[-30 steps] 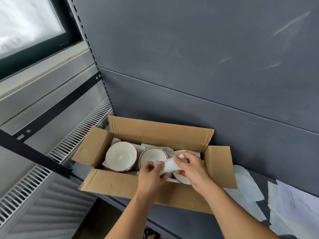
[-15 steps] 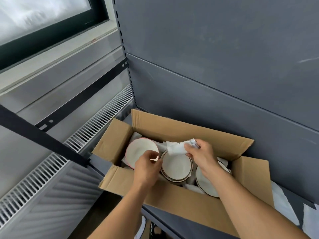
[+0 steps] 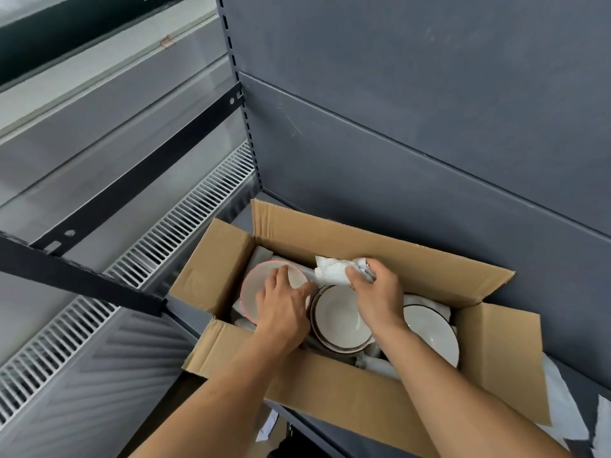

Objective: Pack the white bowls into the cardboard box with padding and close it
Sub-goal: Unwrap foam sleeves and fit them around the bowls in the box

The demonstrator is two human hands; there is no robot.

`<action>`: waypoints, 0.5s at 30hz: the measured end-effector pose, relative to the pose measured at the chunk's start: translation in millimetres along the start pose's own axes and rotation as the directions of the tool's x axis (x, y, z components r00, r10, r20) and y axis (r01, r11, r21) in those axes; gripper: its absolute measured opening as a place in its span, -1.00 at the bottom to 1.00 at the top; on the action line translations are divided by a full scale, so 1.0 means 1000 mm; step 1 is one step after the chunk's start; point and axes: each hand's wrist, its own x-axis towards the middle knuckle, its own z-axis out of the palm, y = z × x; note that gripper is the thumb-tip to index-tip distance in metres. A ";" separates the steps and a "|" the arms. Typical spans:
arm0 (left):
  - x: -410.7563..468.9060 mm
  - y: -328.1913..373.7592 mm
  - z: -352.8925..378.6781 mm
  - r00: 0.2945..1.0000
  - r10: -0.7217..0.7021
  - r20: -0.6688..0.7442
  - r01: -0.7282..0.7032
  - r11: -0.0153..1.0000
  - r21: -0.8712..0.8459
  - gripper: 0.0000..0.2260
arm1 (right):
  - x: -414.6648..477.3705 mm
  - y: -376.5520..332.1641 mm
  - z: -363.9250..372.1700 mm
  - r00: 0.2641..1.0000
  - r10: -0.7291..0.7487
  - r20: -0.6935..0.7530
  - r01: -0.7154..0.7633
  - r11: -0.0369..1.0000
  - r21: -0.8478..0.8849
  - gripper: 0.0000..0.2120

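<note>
Since the frame half a second back, both hands have shifted only a little: the left hand (image 3: 281,309) has slid further over the pink-rimmed bowl (image 3: 261,292), and the right hand (image 3: 377,292) with its wad of white padding paper (image 3: 334,271) sits slightly further toward the box's far wall. Both forearms enter from the bottom of the frame and angle up toward the centre, reaching down into the open cardboard box (image 3: 330,391) that fills the lower right. The left hand lies palm down with its fingers loosely spread across the near rim and inside of the pink-rimmed bowl at the box's left end; whether it actually grips the rim cannot be told. The right hand is curled closed around the crumpled padding paper, pinching it between thumb and fingers, just above the far edge of the dark-rimmed middle bowl (image 3: 340,319). A third white bowl (image 3: 433,332), also dark-rimmed, sits at the right end, partly hidden by the right forearm. More white paper (image 3: 377,361) shows between the bowls and the near wall. All four flaps stand open. The box rests on a dark grey shelf (image 3: 330,431) against a grey back panel (image 3: 429,127), with loose white sheets (image 3: 562,414) at the lower right edge and a slotted white grille (image 3: 148,252) at left.
</note>
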 end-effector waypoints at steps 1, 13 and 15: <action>0.000 0.002 0.001 1.000 0.001 -0.026 -0.001 1.000 0.020 -0.52 | -0.002 0.000 -0.002 1.000 -0.002 -0.010 0.002 1.000 0.016 -0.85; 0.011 -0.004 0.000 0.991 0.101 -0.092 -0.088 0.986 0.141 -0.63 | -0.008 0.001 -0.005 0.999 0.025 -0.049 -0.021 0.998 0.066 -0.74; 0.011 -0.004 0.001 0.990 0.096 -0.100 -0.084 0.990 0.114 -0.65 | -0.006 -0.002 0.001 1.000 -0.003 -0.007 0.003 1.000 -0.007 -0.89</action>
